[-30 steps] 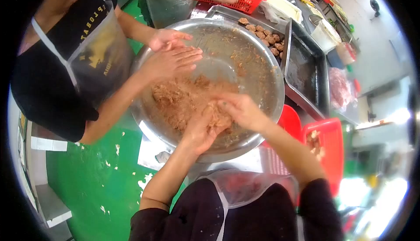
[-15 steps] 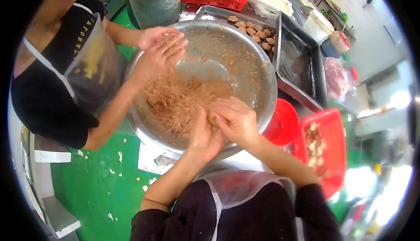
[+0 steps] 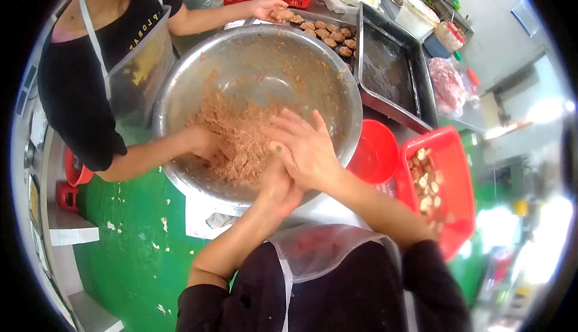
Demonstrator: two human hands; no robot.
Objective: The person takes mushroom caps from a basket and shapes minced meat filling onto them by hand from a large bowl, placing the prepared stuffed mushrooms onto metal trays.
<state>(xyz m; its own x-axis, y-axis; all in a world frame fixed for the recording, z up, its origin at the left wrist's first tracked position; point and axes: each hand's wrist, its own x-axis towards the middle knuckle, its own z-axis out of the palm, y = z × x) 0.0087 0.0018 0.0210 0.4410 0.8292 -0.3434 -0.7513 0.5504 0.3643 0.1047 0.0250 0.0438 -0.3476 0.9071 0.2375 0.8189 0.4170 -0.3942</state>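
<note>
So the right hand (image 3: 306, 154) is laid across the left hand (image 3: 279, 190), palms facing each other, right fingers straight and fanned pretty wide. The left is mostly covered, so I can't tell how its fingers are set or if there's anything squashed between the palms.

The thing that matters is where the meat mix (image 3: 238, 136) is: left of the hands and a bit far, a loose heap in the big metal bowl (image 3: 328, 79). No real long axis, just a ragged spread. Left hand looks nearer to its near edge, while the right fingertips point over its right side.

Compared with half a second ago, the right hand was more curled over the left, and now it's opened out. The co-worker had both palms together over the bowl; now one co-worker's hand (image 3: 205, 144) is in the heap's left side and the other co-worker's hand (image 3: 268, 9) is past the far rim, by the meat patties (image 3: 330, 41). Red bowl (image 3: 373, 151) sits just right of the metal one.
</note>
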